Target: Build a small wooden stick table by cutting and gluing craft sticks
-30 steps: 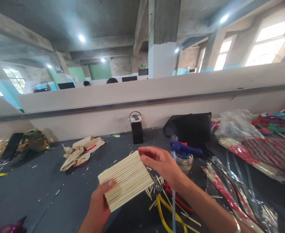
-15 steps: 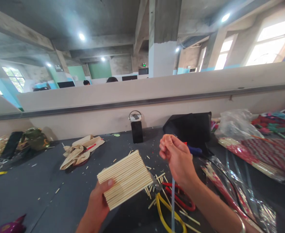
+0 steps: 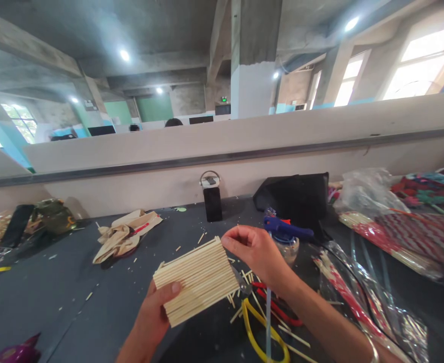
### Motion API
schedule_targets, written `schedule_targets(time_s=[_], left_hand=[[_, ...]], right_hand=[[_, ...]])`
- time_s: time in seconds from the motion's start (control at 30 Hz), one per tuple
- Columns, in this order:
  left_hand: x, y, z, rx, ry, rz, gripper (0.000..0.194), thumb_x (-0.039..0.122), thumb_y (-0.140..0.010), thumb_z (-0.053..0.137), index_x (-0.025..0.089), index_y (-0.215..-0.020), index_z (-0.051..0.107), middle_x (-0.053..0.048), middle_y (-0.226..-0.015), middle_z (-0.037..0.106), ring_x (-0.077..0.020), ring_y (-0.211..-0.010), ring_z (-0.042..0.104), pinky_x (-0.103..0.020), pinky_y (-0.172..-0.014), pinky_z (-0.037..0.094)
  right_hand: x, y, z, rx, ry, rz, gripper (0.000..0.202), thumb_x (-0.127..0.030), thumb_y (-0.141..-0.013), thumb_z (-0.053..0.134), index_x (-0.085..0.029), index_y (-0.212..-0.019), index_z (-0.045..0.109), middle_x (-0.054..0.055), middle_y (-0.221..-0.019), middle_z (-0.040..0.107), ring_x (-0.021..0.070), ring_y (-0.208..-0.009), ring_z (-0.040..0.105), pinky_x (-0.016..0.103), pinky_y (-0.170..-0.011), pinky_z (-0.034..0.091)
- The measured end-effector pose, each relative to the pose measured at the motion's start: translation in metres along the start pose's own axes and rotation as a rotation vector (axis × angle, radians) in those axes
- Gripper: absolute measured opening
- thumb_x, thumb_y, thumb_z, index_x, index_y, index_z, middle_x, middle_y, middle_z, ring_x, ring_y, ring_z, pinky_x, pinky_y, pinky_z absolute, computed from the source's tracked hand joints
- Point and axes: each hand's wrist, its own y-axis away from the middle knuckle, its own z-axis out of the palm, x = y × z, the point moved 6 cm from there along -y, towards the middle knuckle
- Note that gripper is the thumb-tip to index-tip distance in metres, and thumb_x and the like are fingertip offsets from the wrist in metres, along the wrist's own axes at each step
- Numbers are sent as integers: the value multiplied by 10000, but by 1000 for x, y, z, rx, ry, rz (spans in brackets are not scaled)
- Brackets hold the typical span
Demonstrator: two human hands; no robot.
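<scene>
A flat panel of pale wooden sticks [image 3: 199, 282], laid side by side, is tilted above the dark table. My left hand [image 3: 149, 312] grips its lower left edge, thumb on top and fingers underneath. At the panel's upper right corner, my right hand [image 3: 257, 252] pinches with thumb and index finger; what lies between the fingertips is too small to make out. Beneath and right of the panel are cut stick pieces [image 3: 250, 277], yellow-handled pliers [image 3: 265, 335] and a red-handled tool [image 3: 278, 305]. A blue glue gun [image 3: 290, 229] rests behind my right hand.
A phone [image 3: 213, 204] stands by the low partition [image 3: 153, 184]. Crumpled beige cloth [image 3: 127, 237] lies to the left, a purple object [image 3: 19, 350] at the near left. Plastic-wrapped bundles [image 3: 391, 242] and a black cable [image 3: 352, 275] lie on the right.
My right hand has moved left and down to the panel's upper right corner, uncovering the blue glue gun. My left hand still holds the panel, nearly unmoved.
</scene>
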Motion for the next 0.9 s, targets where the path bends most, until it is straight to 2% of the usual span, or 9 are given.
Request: schedule_targets(time_s=[0.33,0.5,0.63,0.73,0.9], left_hand=[[-2,0,-4,32,-13,-40,784,234,-545,816,147,-1288,582,-128,-924,773,-363,-803,727,-429,-712,596],[0,5,7,4,17,-16,713,202,-556,798,137,-1244,621,-130,-878,777,-382,-877,713,-450,-767,583],[1,6,11,-9,9,-5,677,197,-561,790,143,-1220,640,-130,-899,775,-392,-921,701,-479,-814,566],[-1,4,9,-38,-8,-21,662,202,-556,800,147,-1199,654,-124,-903,776,-381,-877,714,-471,-806,573],[-2,3,3,-5,9,-46,632,183,-561,790,158,-1180,668,-112,-880,780,-368,-811,728,-465,-777,587]], right_hand=[[0,0,2,-74,78,-49,161,-264,-808,524,-167,-717,615,-29,-633,569,104,-592,488,220,-556,380],[-5,2,2,-37,239,-135,157,-193,-801,454,-188,-659,521,-52,-568,489,97,-542,435,211,-516,326],[-9,3,2,-27,281,-173,144,-165,-788,443,-201,-650,469,-58,-554,469,99,-536,423,214,-517,301],[-11,5,3,-9,318,-186,130,-160,-780,444,-206,-659,454,-56,-553,466,103,-533,420,222,-525,293],[-14,7,0,42,429,-230,111,-150,-780,446,-205,-688,473,-37,-601,503,115,-560,454,230,-553,319]])
